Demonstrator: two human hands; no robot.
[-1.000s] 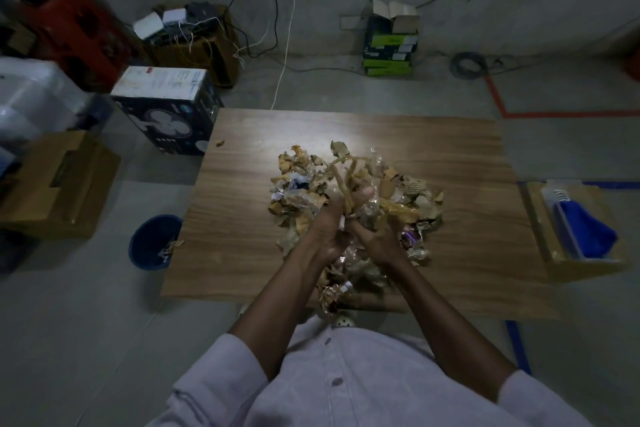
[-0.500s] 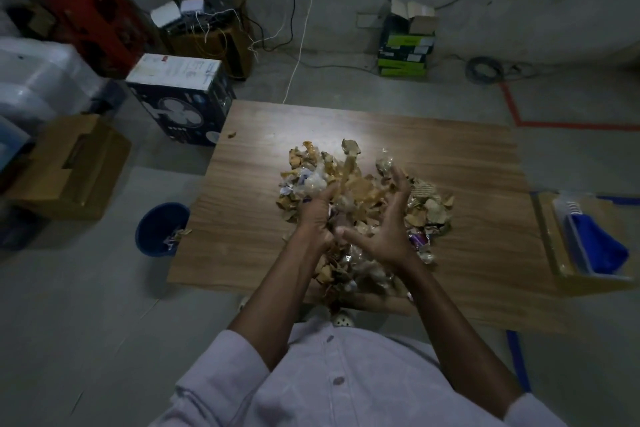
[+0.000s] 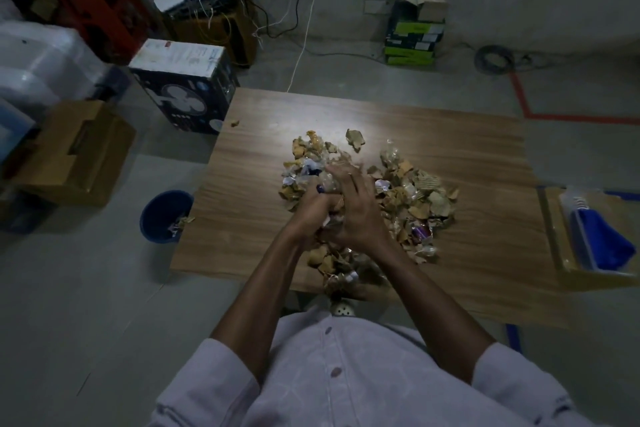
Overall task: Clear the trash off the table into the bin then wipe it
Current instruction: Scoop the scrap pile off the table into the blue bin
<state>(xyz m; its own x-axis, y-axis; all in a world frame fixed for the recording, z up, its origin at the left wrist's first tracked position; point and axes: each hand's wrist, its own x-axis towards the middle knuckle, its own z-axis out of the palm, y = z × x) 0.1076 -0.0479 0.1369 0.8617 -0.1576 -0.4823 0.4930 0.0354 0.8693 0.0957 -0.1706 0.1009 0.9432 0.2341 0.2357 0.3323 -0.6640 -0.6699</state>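
Bin (image 3: pixel 166 215): blue, on the floor, well left of the fingers, beside the counter's left edge; few scraps inside.
Left hand (image 3: pixel 310 215): fingers curled round a clump of trash.
Right hand (image 3: pixel 353 211): touching the left; fingers (image 3: pixel 341 180) nearly straight, pressing the same clump.
Trash (image 3: pixel 415 204): sprawling heap under and right of the fingers, no clear long axis.
Counter (image 3: pixel 485 149): wood-grain.
Cloth (image 3: pixel 602 239): blue, in a tray (image 3: pixel 554 236), well right.
Note: carry likely runs leftward; left hand nearer the bin.
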